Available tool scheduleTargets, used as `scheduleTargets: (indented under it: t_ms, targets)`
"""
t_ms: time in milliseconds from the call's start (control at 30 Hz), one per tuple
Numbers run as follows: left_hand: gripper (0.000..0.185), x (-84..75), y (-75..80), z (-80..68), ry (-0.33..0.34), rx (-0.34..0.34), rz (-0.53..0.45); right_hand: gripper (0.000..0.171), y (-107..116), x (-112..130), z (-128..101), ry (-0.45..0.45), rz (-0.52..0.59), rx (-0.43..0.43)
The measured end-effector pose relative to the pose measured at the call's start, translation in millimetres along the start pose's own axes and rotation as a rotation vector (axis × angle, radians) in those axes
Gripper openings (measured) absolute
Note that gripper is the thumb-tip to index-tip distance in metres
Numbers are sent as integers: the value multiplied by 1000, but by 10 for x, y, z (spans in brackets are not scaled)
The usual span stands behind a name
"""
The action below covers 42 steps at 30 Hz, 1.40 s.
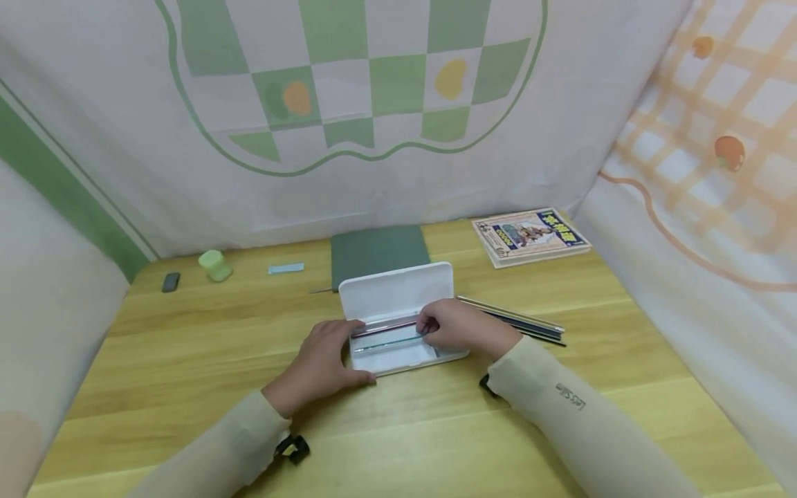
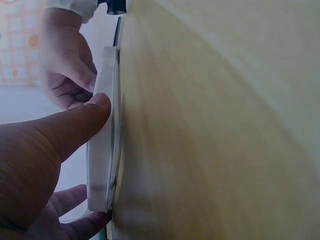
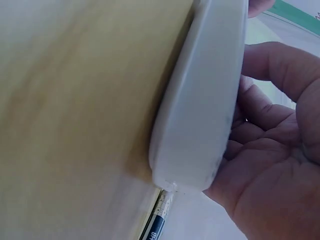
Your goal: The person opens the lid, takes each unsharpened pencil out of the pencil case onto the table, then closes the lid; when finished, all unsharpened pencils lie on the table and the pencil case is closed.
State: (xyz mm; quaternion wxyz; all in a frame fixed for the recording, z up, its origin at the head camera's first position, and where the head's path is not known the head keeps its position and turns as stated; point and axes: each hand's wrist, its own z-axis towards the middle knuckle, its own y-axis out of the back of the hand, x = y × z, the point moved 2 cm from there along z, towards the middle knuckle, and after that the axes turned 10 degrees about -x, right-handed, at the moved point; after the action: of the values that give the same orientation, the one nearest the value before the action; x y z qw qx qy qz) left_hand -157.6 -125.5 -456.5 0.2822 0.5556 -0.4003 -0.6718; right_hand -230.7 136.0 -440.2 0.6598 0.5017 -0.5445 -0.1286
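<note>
Steadying white pencil case [image 1: 398, 325], left hand [image 1: 324, 363] gripping near-left edge, right hand [image 1: 457, 326] pinching pencil [image 1: 386, 326] inside.

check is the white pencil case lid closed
No, in the head view the white pencil case lies open, lid tilted back, pencils showing inside between both hands.

Left hand [image 2: 35, 165] large in the foreground, thumb pressed on the edge of a flat white plastic case [image 2: 102, 150], a fingertip under its lower end. Case lying on the pale wooden counter [image 2: 210, 140]. Right hand [image 2: 67, 65] touching its far end.
</note>
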Motion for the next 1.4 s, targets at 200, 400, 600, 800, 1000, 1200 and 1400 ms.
scheduleTargets:
  t_ms: [200, 400, 600, 800, 1000, 1200, 1400]
  targets:
    - [96, 7, -5, -6, -1, 0, -3, 5, -1, 7, -10, 5, 24, -7]
    - [96, -1, 3, -7, -13, -5, -2, 10, 36, -10, -43, 25, 54, -38]
    - [96, 3, 14, 0, -11, -7, 2, 7, 170, -14, -148, 40, 106, -57]
    - [96, 10, 4, -2, -24, -23, -3, 10, 448, -73, -383, 45, 106, -137]
    - [95, 5, -15, -12, -27, -21, -1, 10, 779, -267, -715, 18, 119, -229]
    - [94, -15, -8, -21, -28, -20, -12, 12, 1108, -567, -1020, -44, 122, -327]
    - [95, -35, 10, 2, -28, -23, -11, 13, 1264, -976, -1113, -123, 99, -389]
